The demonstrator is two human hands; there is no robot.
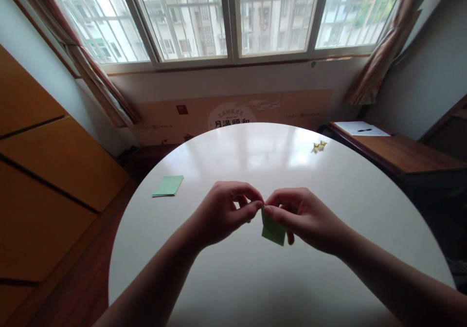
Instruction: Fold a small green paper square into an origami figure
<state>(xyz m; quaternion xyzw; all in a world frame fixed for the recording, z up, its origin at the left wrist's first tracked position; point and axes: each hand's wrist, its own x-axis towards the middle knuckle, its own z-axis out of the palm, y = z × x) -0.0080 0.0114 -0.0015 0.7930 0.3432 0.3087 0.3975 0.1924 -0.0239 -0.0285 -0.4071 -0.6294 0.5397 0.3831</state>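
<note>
A small folded piece of green paper (273, 231) hangs tilted above the table, between my two hands. My right hand (299, 212) pinches it near its upper edge with thumb and forefinger, and one fingertip shows behind the paper. My left hand (231, 210) has its thumb and forefinger pressed together at the paper's top corner, touching my right fingertips. The fingers hide that corner and its folds. Farther left, a stack of light green square paper (168, 186) lies on the white round table (204, 278).
Small yellow folded-paper figures (319, 146) sit near the table's far right edge. Beyond it, a wooden side table (419, 152) holds a white sheet (350, 129) with a dark pen (364, 130). A printed panel (156, 115) stands below the barred window; wooden cabinets (36, 210) are at left.
</note>
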